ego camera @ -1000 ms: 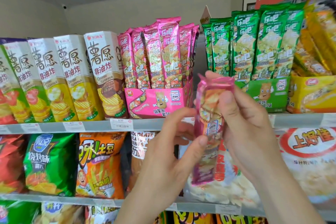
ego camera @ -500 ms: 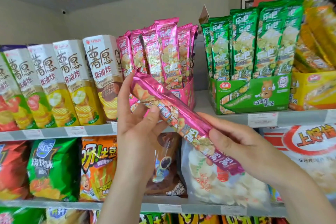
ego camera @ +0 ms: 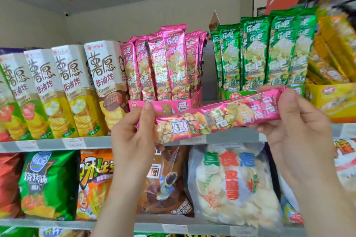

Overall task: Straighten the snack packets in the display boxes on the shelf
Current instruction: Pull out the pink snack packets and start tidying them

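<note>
On the upper shelf (ego camera: 48, 143) the pink display box (ego camera: 173, 105) stands with its packets upright. The pink snack packet (ego camera: 217, 119), slanting a moment ago, now lies almost level in front of the box, label toward me. My left hand (ego camera: 133, 140) and right hand (ego camera: 294, 131) each pinch one end; I think it can go back upright.

A long pink snack packet (ego camera: 217, 119) hangs nearly level in front of the upper shelf (ego camera: 48, 143), its right end slightly higher, pinched at one end by the left hand (ego camera: 133, 136) and at the other by the right hand (ego camera: 296, 131). Behind it, pink packets (ego camera: 173, 63) stand upright in a pink display box (ego camera: 173, 105). Alongside, green packets (ego camera: 277, 52) fill a green display box (ego camera: 237, 95), and yellow packets (ego camera: 335, 44) lean in a yellow display box (ego camera: 333, 100).
</note>
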### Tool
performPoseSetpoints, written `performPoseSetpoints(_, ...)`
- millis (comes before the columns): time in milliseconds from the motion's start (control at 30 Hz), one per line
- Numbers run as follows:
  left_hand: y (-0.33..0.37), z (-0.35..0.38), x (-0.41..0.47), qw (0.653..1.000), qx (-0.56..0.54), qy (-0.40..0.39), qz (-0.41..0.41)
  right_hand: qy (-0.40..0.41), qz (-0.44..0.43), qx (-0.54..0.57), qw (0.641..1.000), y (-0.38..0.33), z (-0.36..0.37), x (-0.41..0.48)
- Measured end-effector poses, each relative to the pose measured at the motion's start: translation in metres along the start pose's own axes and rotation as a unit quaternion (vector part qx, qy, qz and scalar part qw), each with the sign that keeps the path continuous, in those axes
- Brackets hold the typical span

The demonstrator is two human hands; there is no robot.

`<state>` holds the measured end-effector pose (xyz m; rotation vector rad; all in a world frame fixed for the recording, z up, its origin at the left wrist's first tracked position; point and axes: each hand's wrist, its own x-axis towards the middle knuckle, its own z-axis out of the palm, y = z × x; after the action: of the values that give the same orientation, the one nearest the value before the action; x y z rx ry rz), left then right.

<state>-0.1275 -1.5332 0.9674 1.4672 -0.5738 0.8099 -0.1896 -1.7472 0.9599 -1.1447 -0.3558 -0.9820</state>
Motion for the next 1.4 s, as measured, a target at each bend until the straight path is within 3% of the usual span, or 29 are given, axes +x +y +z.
performPoseSetpoints(100,0.000,0.005,-0.004,0.999,0.032,0.019,0.032,0.030,-0.014,0.042,0.999,-0.002,0.013,0.001)
performPoseSetpoints(200,0.001,0.014,-0.012,0.995,0.056,0.033,0.072,-0.025,-0.004,0.101,0.995,-0.006,0.019,0.006)
performPoseSetpoints(300,0.001,0.019,-0.012,0.993,0.076,-0.018,0.088,-0.077,-0.050,0.037,0.995,-0.018,0.016,0.020)
performPoseSetpoints(400,0.008,0.021,-0.002,0.978,0.144,-0.095,0.115,-0.052,-0.144,-0.039,0.987,-0.037,0.017,0.039)
performPoseSetpoints(500,0.033,0.024,0.026,0.946,0.225,-0.064,0.225,-0.016,-0.248,-0.089,0.964,-0.052,0.024,0.058)
performPoseSetpoints(600,0.067,0.032,0.072,0.918,0.230,-0.032,0.322,0.013,-0.333,-0.162,0.929,-0.063,0.033,0.080)
performPoseSetpoints(700,0.092,0.053,0.122,0.898,0.289,-0.091,0.319,0.040,-0.376,-0.217,0.900,-0.066,0.039,0.099)
performPoseSetpoints(767,0.095,0.071,0.150,0.855,0.399,-0.185,0.276,0.045,-0.378,-0.258,0.888,-0.062,0.043,0.107)
performPoseSetpoints(833,0.091,0.088,0.168,0.789,0.509,-0.265,0.221,0.043,-0.357,-0.281,0.890,-0.055,0.045,0.113)
performPoseSetpoints(933,0.083,0.099,0.175,0.718,0.584,-0.317,0.208,0.042,-0.322,-0.300,0.897,-0.044,0.047,0.120)
performPoseSetpoints(1000,0.079,0.098,0.173,0.724,0.570,-0.306,0.238,0.047,-0.316,-0.303,0.898,-0.041,0.049,0.122)
performPoseSetpoints(1267,0.053,0.063,0.159,0.828,0.421,-0.180,0.324,0.112,-0.352,-0.254,0.894,-0.040,0.077,0.139)
performPoseSetpoints(1400,0.048,0.059,0.149,0.849,0.391,-0.159,0.317,0.006,-0.271,-0.352,0.896,-0.026,0.102,0.147)
